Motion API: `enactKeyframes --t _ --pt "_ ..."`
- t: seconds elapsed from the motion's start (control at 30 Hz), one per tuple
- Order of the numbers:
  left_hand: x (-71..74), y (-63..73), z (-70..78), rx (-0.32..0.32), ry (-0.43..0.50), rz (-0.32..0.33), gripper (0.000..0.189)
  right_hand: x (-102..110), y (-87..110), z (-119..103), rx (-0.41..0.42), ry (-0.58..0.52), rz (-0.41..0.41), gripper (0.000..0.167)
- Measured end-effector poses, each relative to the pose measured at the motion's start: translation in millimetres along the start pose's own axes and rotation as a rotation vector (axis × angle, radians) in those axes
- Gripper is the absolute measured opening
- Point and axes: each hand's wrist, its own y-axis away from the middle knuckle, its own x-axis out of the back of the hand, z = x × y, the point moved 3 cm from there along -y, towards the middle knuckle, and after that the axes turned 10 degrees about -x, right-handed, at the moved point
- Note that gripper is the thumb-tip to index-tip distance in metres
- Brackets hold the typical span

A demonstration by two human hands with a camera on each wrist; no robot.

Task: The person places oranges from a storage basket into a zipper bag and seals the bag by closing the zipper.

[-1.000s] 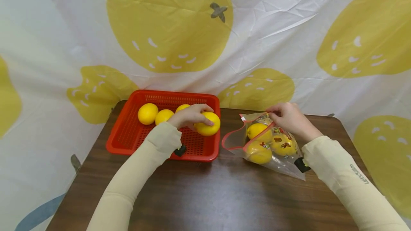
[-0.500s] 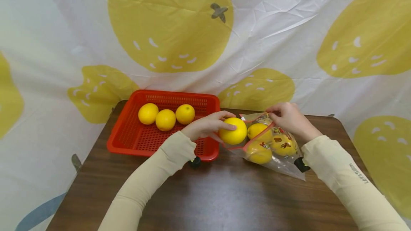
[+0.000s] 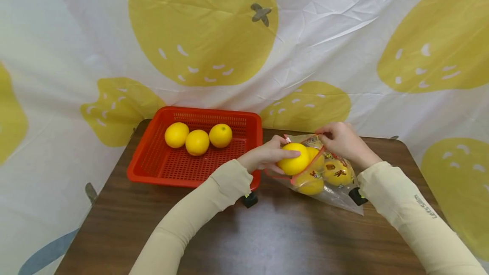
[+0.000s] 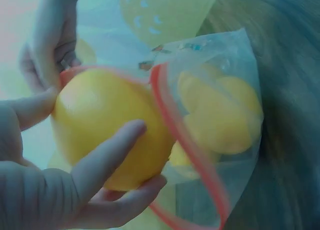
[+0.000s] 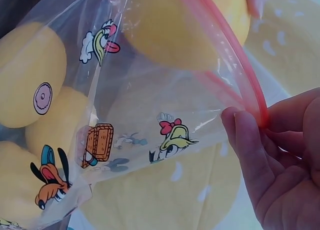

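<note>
My left hand (image 3: pixel 265 155) holds a round yellow citrus fruit (image 3: pixel 293 161) at the mouth of a clear zip bag (image 3: pixel 340 202). In the left wrist view the thumb and fingers (image 4: pixel 107 160) are spread round this fruit, beside the bag's red zip edge (image 4: pixel 185 140). My right hand (image 3: pixel 345 142) pinches that edge at its far corner; the right wrist view shows the thumb and fingers (image 5: pixel 250 155) on the red strip. Several yellow fruits (image 5: pixel 30 75) lie inside the bag, seen through its cartoon-printed film.
Left of the bag stands a red plastic basket (image 3: pixel 153 179) with three yellow fruits (image 3: pixel 197 142) in it. Both rest on a dark brown wooden table (image 3: pixel 267 232). A fruit-printed cloth (image 3: pixel 305 46) hangs behind the table.
My left hand has carried the fruit rightward, from over the basket to the bag's mouth. The right hand has stayed at the bag's edge.
</note>
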Motion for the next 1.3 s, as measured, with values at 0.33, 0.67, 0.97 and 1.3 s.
enactKeyframes --t 0.33,0.67,0.97,1.3 --pt "-14.8 -2.1 2.7 0.009 0.106 -0.202 0.045 4.5 0.7 -1.2 -0.014 -0.026 0.023 0.026" --pt "14.3 2.7 17.7 -0.068 -0.064 -0.165 0.043 9.8 3.5 1.8 -0.018 -0.063 0.012 0.026" --pt "85.7 1.9 24.9 -0.204 -0.576 0.057 0.055 11.3 4.3 2.3 -0.009 -0.051 0.008 0.024" --pt "137.5 3.9 6.9 -0.146 -0.713 0.215 0.066 12.6 4.1 3.3 -0.026 -0.020 0.008 0.026"
